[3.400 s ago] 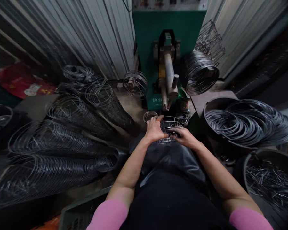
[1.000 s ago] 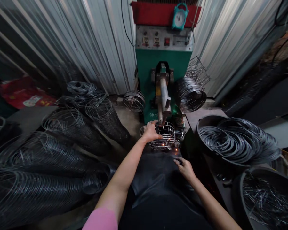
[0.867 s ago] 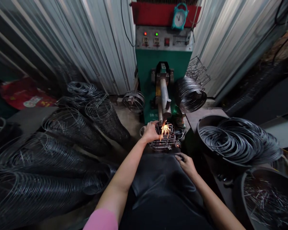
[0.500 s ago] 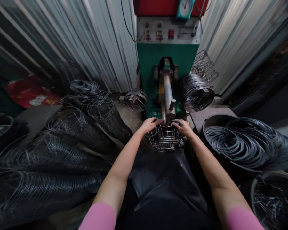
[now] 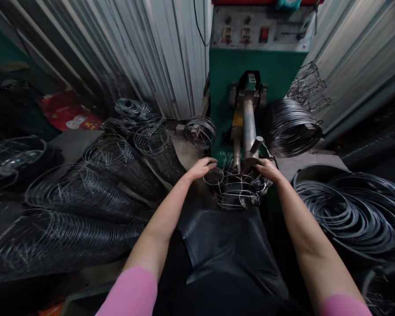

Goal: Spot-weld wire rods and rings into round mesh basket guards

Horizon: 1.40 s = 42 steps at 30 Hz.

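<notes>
While the left hand [image 5: 200,167] curls closed onto the wire basket [image 5: 237,195], the right hand [image 5: 266,169] seemingly pinches its opposite rim.

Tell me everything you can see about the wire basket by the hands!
The wire basket is small, round and made of thin shiny metal wires: hoops crossed by ribs, with open gaps. It sits in front of the green machine, under its metal arm, just beyond the dark apron. The right hand grips its right rim; the left hand touches its left edge.
</notes>
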Each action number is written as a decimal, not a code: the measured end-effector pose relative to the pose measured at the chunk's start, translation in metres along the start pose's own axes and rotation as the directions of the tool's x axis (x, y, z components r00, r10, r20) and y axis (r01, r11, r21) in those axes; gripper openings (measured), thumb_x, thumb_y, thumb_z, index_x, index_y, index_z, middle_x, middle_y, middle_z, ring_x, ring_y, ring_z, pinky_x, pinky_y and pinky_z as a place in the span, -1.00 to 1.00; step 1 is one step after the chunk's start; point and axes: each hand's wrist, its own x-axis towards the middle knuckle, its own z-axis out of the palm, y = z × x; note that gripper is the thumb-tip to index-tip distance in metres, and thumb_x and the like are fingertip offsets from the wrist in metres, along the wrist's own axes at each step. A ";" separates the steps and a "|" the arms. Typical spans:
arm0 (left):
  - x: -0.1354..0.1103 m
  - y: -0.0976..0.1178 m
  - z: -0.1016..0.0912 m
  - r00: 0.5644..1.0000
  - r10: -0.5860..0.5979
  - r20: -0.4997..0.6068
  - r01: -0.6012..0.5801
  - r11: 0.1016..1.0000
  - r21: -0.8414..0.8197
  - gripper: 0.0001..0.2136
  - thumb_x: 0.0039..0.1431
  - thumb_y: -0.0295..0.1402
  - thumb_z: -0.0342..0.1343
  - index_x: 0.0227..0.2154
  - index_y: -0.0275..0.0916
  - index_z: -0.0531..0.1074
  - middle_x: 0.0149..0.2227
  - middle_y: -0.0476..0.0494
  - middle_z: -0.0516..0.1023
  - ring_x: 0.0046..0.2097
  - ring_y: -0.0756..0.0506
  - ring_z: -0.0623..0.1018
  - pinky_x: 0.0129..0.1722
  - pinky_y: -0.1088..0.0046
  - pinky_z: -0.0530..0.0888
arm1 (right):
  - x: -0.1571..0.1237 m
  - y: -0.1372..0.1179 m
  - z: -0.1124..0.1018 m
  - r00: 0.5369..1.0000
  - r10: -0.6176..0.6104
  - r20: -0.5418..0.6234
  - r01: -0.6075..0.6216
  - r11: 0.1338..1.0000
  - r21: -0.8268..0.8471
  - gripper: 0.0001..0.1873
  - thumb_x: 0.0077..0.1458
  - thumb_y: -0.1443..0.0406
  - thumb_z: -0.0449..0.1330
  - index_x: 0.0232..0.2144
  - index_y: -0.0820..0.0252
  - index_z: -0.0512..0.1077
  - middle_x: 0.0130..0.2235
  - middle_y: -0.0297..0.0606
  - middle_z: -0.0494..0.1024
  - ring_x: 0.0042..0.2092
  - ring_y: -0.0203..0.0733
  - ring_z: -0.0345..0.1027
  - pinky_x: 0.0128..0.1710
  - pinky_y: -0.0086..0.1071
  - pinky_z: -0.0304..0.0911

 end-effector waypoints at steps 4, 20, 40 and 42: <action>-0.042 -0.022 0.010 0.971 -0.011 0.237 0.057 0.981 -0.187 -0.71 0.03 -0.27 0.11 -0.17 -0.26 0.45 -0.16 -0.10 0.55 -0.11 -0.08 0.49 -0.06 0.43 0.37 | -0.008 0.002 -0.005 0.999 0.032 0.026 -0.032 0.999 0.003 -0.42 -0.15 -0.12 0.13 -0.42 0.32 0.50 -0.45 -0.23 0.51 -0.37 -0.17 0.35 -0.39 -0.39 0.25; -0.184 0.019 -0.068 0.976 0.083 0.201 -0.131 0.963 0.235 -0.77 0.17 -0.25 -0.03 -0.27 -0.21 0.48 -0.26 -0.15 0.49 -0.18 -0.08 0.47 -0.11 0.46 0.33 | -0.060 -0.043 0.017 0.984 0.170 0.046 -0.170 0.985 0.014 -0.66 -0.20 0.08 0.19 -0.47 0.25 0.49 -0.41 -0.14 0.54 -0.33 -0.13 0.37 -0.29 -0.33 0.24; -0.313 -0.244 0.039 0.655 -0.746 -0.121 0.705 0.546 0.453 -0.71 0.19 -0.27 0.01 -0.07 -0.27 0.32 -0.05 -0.20 0.39 -0.09 -0.10 0.45 -0.12 0.21 0.44 | -0.106 -0.104 0.072 0.876 0.478 -0.063 -0.479 0.878 0.006 -0.76 -0.43 0.01 0.24 -0.60 -0.10 0.44 -0.38 -0.11 0.56 -0.11 0.24 0.38 -0.27 -0.05 0.33; -0.312 -0.251 0.048 0.648 -0.755 -0.103 0.708 0.546 0.448 -0.71 0.19 -0.27 0.01 -0.07 -0.27 0.32 -0.04 -0.20 0.38 -0.08 -0.10 0.44 -0.11 0.21 0.43 | -0.108 -0.103 0.074 0.881 0.471 -0.031 -0.472 0.882 0.002 -0.74 -0.42 -0.01 0.24 -0.58 -0.10 0.46 -0.34 -0.14 0.57 -0.07 0.24 0.36 -0.18 -0.03 0.30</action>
